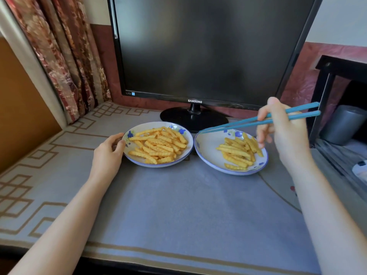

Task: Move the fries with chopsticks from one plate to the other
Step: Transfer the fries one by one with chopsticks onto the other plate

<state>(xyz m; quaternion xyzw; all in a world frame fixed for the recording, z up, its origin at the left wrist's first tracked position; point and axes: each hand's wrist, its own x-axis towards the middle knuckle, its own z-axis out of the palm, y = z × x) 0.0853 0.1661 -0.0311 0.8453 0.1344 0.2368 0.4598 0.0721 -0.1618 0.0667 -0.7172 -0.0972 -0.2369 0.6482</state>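
Two white plates with blue flowers stand side by side on the table. The left plate (139,162) holds a large heap of crinkle-cut fries (158,147). The right plate (206,153) holds a smaller pile of fries (238,151) on its right half. My left hand (108,153) rests against the left plate's rim, thumb on its edge. My right hand (282,128) holds a pair of blue chopsticks (244,123). Their tips hang close together over the far left rim of the right plate, with no fry between them.
A black monitor (198,50) on a round stand (178,116) rises directly behind the plates. A patterned curtain (65,56) hangs at the left. A dark shelf unit (325,92) with a grey cylinder (343,124) stands at the right. A grey-blue cloth (178,205) covers the table.
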